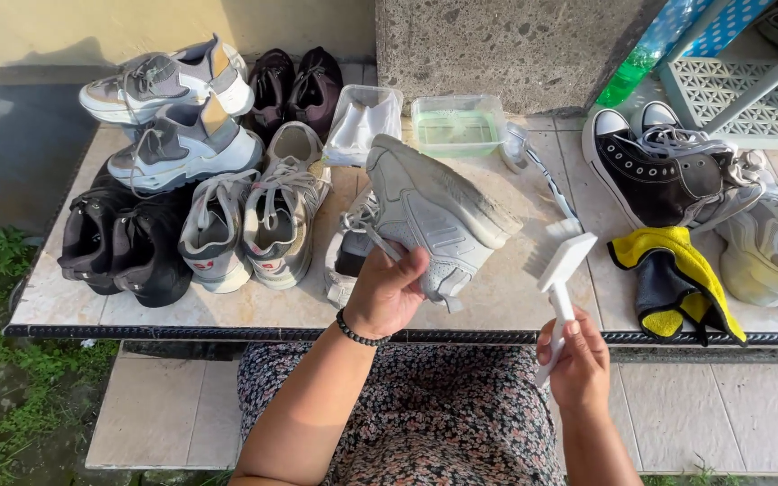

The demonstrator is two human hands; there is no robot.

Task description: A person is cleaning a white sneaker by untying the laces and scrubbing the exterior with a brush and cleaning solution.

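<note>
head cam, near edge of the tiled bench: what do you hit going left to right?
Black shoes → grey sneakers with red marks → white sneaker held up in the left hand → white brush in the right hand → yellow-and-grey cloth → pale high-top shoe.

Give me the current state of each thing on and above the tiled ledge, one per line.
Left hand: grips the white sneaker, raised and tilted.
Right hand: holds the white brush, clear of the shoe.
Green-tinted tub: lid off, liquid inside.
Clear tub: open, white contents.
Yellow-grey cloth: crumpled on the ledge.
Black high-top: lying down, laces loose.
</note>
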